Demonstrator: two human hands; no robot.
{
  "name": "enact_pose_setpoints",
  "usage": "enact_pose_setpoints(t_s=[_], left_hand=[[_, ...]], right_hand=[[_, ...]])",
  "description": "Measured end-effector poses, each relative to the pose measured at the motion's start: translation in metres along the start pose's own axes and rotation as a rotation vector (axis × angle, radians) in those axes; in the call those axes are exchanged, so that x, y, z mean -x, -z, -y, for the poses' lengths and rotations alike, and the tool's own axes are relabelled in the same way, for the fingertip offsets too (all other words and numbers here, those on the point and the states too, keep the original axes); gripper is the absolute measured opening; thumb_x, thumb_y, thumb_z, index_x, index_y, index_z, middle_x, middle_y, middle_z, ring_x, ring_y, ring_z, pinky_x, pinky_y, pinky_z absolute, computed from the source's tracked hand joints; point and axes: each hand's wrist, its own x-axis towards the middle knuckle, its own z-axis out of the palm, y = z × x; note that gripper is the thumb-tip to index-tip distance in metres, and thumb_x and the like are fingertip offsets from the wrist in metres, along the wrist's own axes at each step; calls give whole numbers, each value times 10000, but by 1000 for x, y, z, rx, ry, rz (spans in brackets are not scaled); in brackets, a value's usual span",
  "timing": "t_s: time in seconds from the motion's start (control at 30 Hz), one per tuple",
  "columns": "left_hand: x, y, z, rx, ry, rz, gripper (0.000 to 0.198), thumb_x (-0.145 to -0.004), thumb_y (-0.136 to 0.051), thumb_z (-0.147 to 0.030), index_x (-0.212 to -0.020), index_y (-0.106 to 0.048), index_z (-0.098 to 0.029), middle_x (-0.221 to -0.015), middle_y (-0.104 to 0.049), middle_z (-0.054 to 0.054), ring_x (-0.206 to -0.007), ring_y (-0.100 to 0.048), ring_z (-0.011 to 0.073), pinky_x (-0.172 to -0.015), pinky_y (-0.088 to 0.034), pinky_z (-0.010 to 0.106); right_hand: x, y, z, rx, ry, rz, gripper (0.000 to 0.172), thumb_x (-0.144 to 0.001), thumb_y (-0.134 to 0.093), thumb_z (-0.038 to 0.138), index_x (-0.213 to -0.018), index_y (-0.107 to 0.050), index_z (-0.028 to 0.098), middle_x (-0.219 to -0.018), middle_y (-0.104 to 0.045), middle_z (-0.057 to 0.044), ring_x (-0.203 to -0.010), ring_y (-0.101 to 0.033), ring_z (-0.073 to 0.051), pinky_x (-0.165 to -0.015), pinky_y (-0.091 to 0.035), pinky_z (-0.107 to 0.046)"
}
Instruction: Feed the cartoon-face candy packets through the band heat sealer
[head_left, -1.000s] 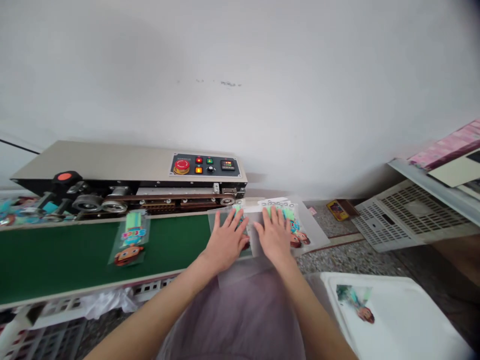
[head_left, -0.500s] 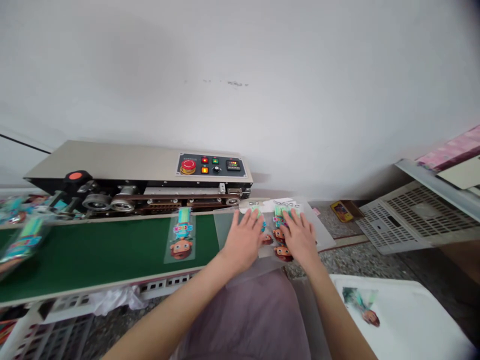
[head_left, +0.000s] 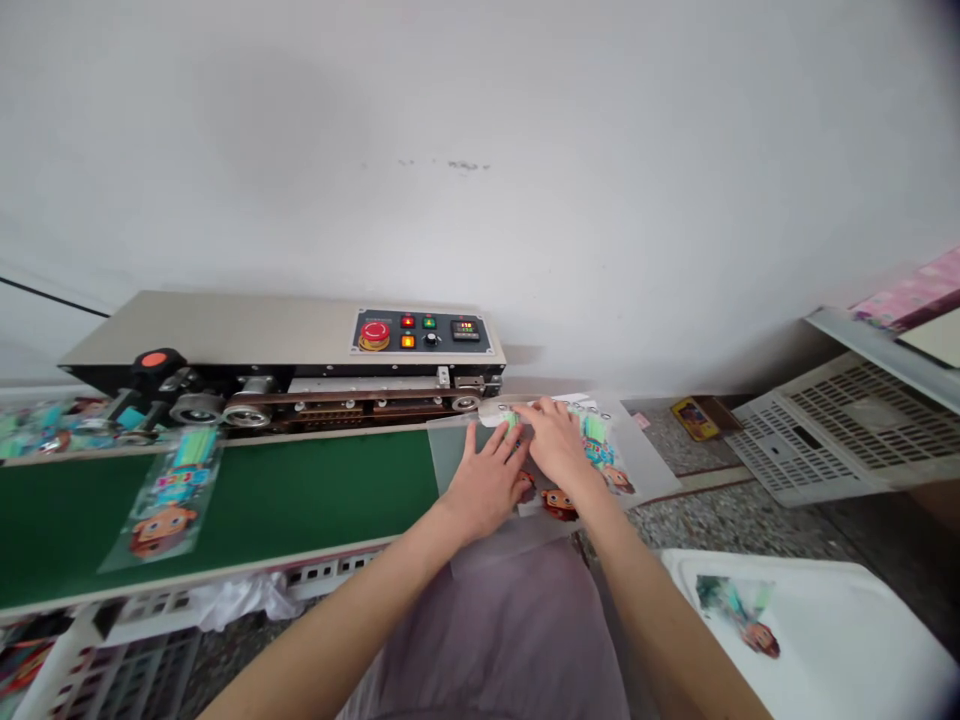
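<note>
My left hand (head_left: 486, 482) lies flat with fingers spread on a clear packet (head_left: 525, 488) with a cartoon face, at the right end of the green conveyor belt (head_left: 300, 490). My right hand (head_left: 556, 443) rests beside it, fingers stretched over a second packet (head_left: 604, 458) on the clear feed plate (head_left: 645, 470), fingertips near the sealer's inlet. Another sealed packet (head_left: 166, 495) rides the belt at the left.
The band sealer (head_left: 285, 350), with its control panel (head_left: 421, 332), stands behind the belt against the white wall. A white tray (head_left: 810, 640) holding one packet lies at lower right. A white crate (head_left: 825, 430) leans at the right. Finished packets (head_left: 37, 425) pile at far left.
The sealed packet on the belt has travelled left. My right hand has shifted left and forward towards the sealer's inlet, closer to my left hand. The packets under my hands have moved a little.
</note>
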Motion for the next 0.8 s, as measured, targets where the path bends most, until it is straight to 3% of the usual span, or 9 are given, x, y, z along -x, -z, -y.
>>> enact_pose_setpoints(t_s=[0.13, 0.3, 0.43, 0.57, 0.7, 0.8], left_hand=[[3, 1, 0, 14, 0, 9, 566, -1064, -305, -426, -1562, -326, -159, -1662, -248, 112, -1545, -193, 325, -1187, -102, 747], [5, 2, -3, 30, 11, 30, 563, -1064, -290, -401, -1561, -329, -140, -1662, -240, 127, -1548, -181, 331, -1187, -121, 739], [5, -4, -5, -5, 42, -24, 579, -1065, -269, -449, -1561, -336, -158, -1664, -223, 149, -1548, -188, 324, -1178, -129, 747], [9, -4, -2, -8, 43, -42, 594, -1056, -288, -495, -1548, -369, -171, -1661, -230, 167, -1548, -194, 316, -1175, -127, 752], [15, 2, 2, -10, 58, -48, 591, -1051, -320, -491, -1540, -384, -166, -1658, -237, 175, -1543, -212, 309, -1190, -120, 730], [22, 3, 7, -31, 89, -71, 594, -1047, -327, -508, -1535, -398, -177, -1655, -259, 160, -1540, -224, 311, -1198, -137, 712]], right_hand=[[0, 0, -3, 48, 30, 19, 484, -901, -456, 90, -1274, -682, 300, -1232, -632, -94, -1146, -494, -277, -890, -347, -378], [5, 5, -1, 97, 38, 69, 565, -904, -428, 69, -1362, -627, 333, -1326, -613, -90, -1222, -482, -288, -936, -348, -407], [4, 16, -4, 125, 76, 105, 544, -908, -414, 76, -1330, -653, 323, -1344, -623, -86, -1243, -497, -290, -976, -362, -428], [20, 22, -34, 109, 5, 18, 585, -950, -409, 155, -1521, -447, 278, -1411, -602, -89, -1282, -496, -286, -1013, -397, -434], [48, 4, -61, 136, -156, 7, 491, -1021, -384, 339, -1483, -506, 227, -1499, -532, -115, -1375, -445, -328, -1090, -385, -517], [62, -15, -53, 160, -199, 31, 524, -1040, -379, 420, -1530, -440, 244, -1626, -360, -86, -1486, -306, -346, -1154, -313, -565]])
